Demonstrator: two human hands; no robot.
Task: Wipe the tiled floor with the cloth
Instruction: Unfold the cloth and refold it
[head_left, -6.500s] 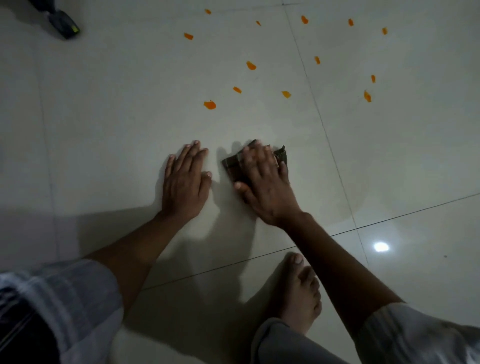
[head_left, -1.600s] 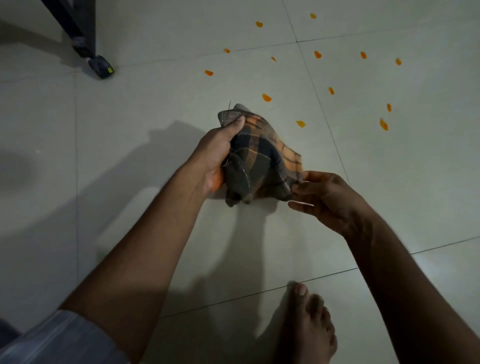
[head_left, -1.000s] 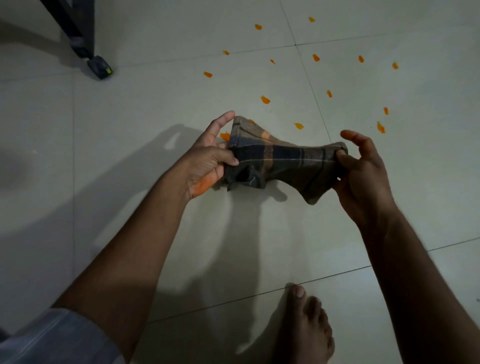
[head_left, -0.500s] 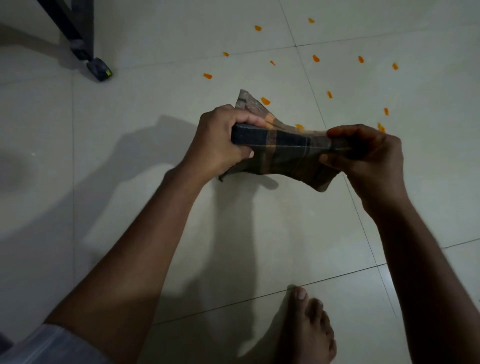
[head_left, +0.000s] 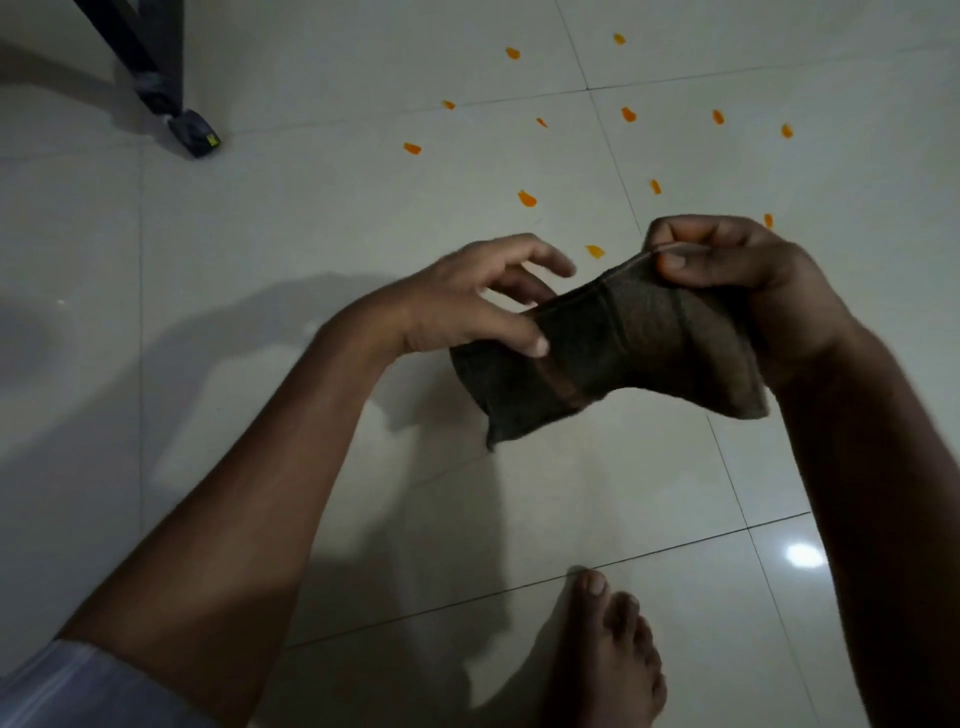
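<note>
A dark checked cloth (head_left: 623, 358) is held folded in the air above the pale tiled floor (head_left: 311, 234). My left hand (head_left: 467, 306) pinches its left end, thumb on top and fingers behind, with the index finger sticking out. My right hand (head_left: 737, 275) grips the cloth's upper right edge in curled fingers. Several orange spots (head_left: 527, 198) dot the tiles beyond the hands, one orange spot (head_left: 595, 251) just behind the cloth.
A dark stand leg with a black foot (head_left: 195, 136) stands at the top left. A bare foot (head_left: 608, 654) rests on the floor below the cloth. A light glare (head_left: 804, 554) shines on the tile at lower right. Grout lines cross the floor.
The cloth went from being pressed on the floor to being lifted and folded between both hands. Since half a second ago the hands shifted right and the left fingers loosened.
</note>
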